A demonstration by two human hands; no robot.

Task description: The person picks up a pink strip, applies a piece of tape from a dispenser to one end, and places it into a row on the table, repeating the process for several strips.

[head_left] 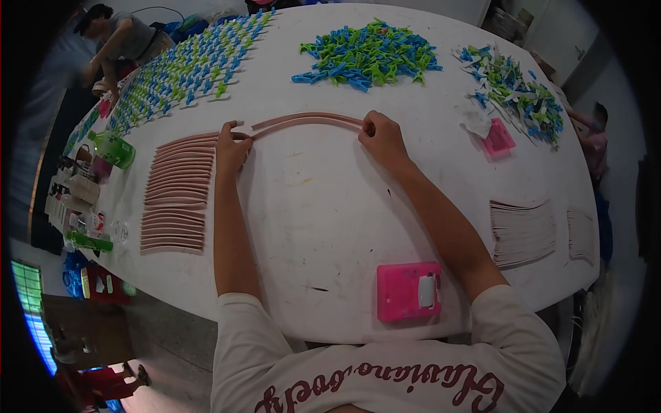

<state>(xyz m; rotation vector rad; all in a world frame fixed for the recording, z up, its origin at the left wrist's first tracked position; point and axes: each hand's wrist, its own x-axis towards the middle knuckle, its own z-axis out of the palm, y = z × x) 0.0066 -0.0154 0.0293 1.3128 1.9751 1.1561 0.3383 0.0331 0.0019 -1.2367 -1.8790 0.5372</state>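
Two narrow pinkish-brown strips (306, 119) arch side by side above the white table. My left hand (233, 146) pinches the left end of the lower one, while the upper one's left end sticks out free near my fingers. Closed fingers of my right hand (384, 140) grip the strips at their right ends. Just left of my left hand lies a row of similar strips (175, 193), laid one above another. Near my body is a pink box-shaped holder with a white roller (408, 291), to the left of my right forearm.
Blue and green clips form a heap (372, 55) at the back, rows (189, 72) at back left and a mixed pile (516, 93) at right. A pink tray (498, 140), paper-like strips (522, 233) and a green bottle (113, 149) lie near the sides. Other people are beyond the table.
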